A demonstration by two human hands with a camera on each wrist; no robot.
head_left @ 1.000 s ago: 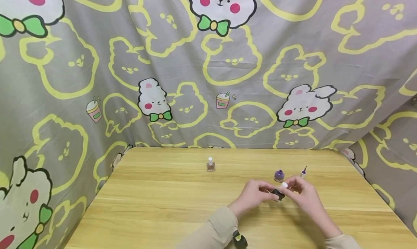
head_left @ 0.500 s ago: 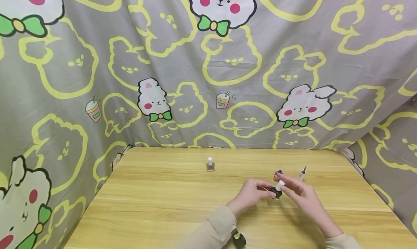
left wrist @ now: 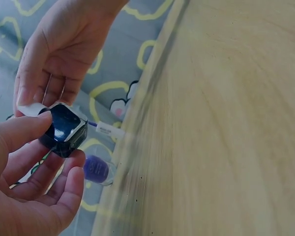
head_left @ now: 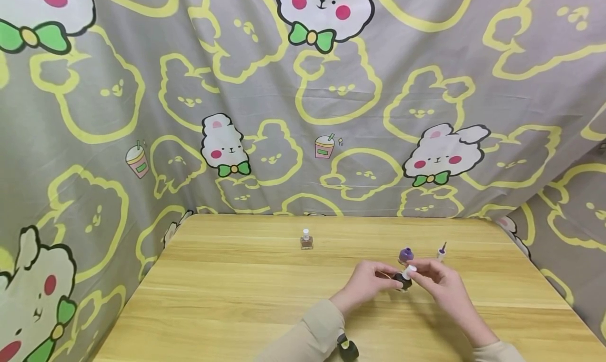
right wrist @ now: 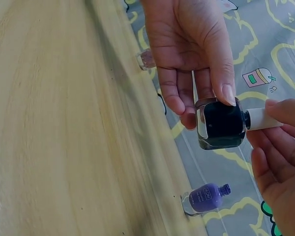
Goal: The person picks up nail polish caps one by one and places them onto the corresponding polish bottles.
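My left hand (head_left: 364,284) grips a nail polish bottle (right wrist: 222,124) of very dark polish, thumb on one flat side and fingers behind. The thumb and fingers of my right hand (head_left: 442,285) pinch its white cap (right wrist: 263,119), which sits on the neck. Both hands hold the bottle tilted over the right part of the table. Just behind them stands a purple nail polish bottle (head_left: 405,254), uncapped, its neck bare. To its right, a white cap with a purple brush (head_left: 442,251) stands brush up.
A brownish nail polish bottle (head_left: 306,242) with a white cap stands near the middle back of the wooden table (head_left: 227,288). A printed grey curtain (head_left: 265,99) hangs behind and along the sides. A black object (head_left: 347,350) shows at the left sleeve.
Half a second ago my right fingers stretched forward across the purple bottle; now they are drawn back around the white cap and that bottle shows again. My left hand keeps its hold.
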